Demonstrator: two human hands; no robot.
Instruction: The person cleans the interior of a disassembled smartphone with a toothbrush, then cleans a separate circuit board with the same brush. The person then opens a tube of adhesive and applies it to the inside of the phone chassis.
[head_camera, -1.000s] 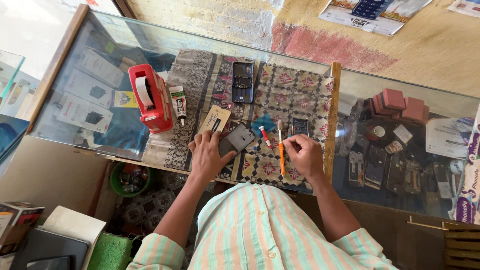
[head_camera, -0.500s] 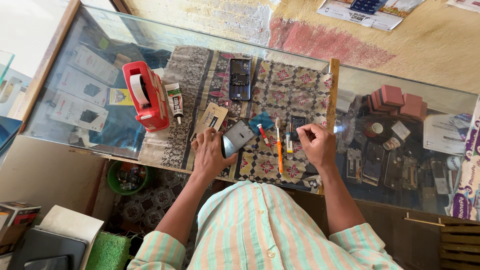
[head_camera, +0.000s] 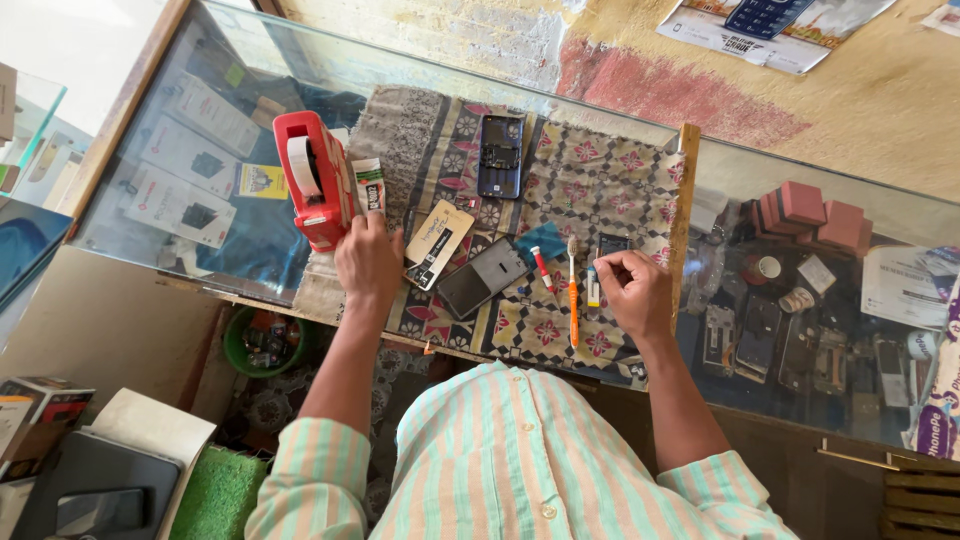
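On the patterned cloth (head_camera: 600, 180) over the glass counter (head_camera: 800, 180), seen from the head camera, the left hand (head_camera: 368, 265) lay with its fingers reaching the small white glue tube (head_camera: 369, 187), which stood beside the red tape dispenser (head_camera: 315, 195), its long axis running away from the person. The right hand (head_camera: 632, 290) was pinched together on a small thin tool (head_camera: 593, 285). An orange-handled toothbrush (head_camera: 573, 300) lay lengthwise just left of it, bristles pointing away. A dark phone (head_camera: 482, 277) lay diagonally between the hands.

Glass counter (head_camera: 150, 150) bears patterned cloth (head_camera: 610, 190), tape dispenser (head_camera: 312, 180).
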